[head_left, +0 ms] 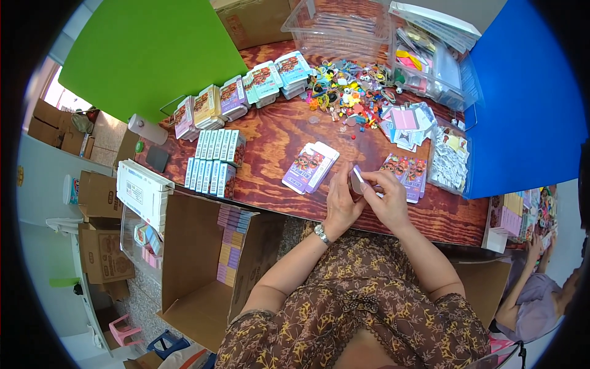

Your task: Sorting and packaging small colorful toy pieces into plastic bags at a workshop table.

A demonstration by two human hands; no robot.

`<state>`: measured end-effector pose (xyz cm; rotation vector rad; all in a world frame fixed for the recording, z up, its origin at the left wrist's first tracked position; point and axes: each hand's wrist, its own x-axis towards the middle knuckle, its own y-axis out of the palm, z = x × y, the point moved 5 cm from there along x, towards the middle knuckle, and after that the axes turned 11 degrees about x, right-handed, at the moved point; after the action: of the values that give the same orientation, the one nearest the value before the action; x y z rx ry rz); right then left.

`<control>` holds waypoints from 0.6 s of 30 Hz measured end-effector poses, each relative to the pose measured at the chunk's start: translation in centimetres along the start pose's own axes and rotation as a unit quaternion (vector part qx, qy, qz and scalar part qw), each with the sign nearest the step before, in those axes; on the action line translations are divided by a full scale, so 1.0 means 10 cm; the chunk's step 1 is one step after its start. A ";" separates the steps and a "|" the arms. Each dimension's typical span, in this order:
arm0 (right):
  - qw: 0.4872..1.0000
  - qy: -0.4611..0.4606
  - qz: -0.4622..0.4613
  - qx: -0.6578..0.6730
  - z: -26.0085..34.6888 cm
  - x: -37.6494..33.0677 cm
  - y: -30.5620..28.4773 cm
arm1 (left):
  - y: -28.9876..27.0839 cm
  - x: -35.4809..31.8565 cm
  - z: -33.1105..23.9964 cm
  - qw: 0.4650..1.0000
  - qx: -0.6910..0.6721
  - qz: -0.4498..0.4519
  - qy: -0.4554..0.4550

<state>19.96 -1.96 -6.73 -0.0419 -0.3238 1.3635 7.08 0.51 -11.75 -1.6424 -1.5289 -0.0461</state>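
Observation:
Close to the table's front edge, my left hand [342,204] and my right hand [387,200] meet around a small purple-and-white carton [356,176]. It is tilted on edge, and its lower part is hidden by my fingers. My right fingers pinch its near side, while my left hand wraps the other side. Left of my hands lies a stack of purple printed cartons [309,167]. More purple cartons [413,177] lie fanned out beyond my right hand. Small colourful toys [350,92] are heaped farther back.
Filled boxes [212,163] stand in rows at left, below several stacks of flat cartons [261,83]. At right are loose cards [405,120] and a clear tray of white packets [450,163]. Green [147,55] and blue [528,92] panels flank the table. Another person [538,301] works at far right.

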 end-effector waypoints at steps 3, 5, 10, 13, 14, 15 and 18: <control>0.998 -0.028 -0.012 -0.050 0.01 -0.01 -0.01 | -0.02 -0.01 0.01 1.000 0.000 -0.004 -0.009; 0.997 -0.035 -0.015 -0.067 0.01 -0.02 -0.01 | -0.02 0.00 0.01 1.000 0.014 0.002 -0.003; 0.993 -0.053 -0.030 -0.099 0.07 -0.02 0.02 | 0.01 0.00 0.00 0.997 0.072 0.016 0.021; 0.990 -0.091 -0.015 -0.111 0.07 -0.05 0.04 | 0.06 -0.04 0.03 0.997 0.073 0.018 0.018; 0.990 -0.090 -0.015 -0.112 0.06 -0.05 0.03 | 0.06 -0.05 0.03 0.997 0.073 0.019 0.017; 0.988 -0.114 -0.002 -0.104 0.08 -0.06 0.03 | 0.07 -0.05 0.04 0.995 0.091 0.027 0.009; 0.988 -0.120 0.013 -0.096 0.09 -0.09 0.02 | 0.02 0.00 0.04 0.992 0.122 0.030 0.013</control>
<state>19.42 -2.96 -6.10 -0.0419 -0.6577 1.3617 7.04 0.76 -12.13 -1.4850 -1.4058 0.1468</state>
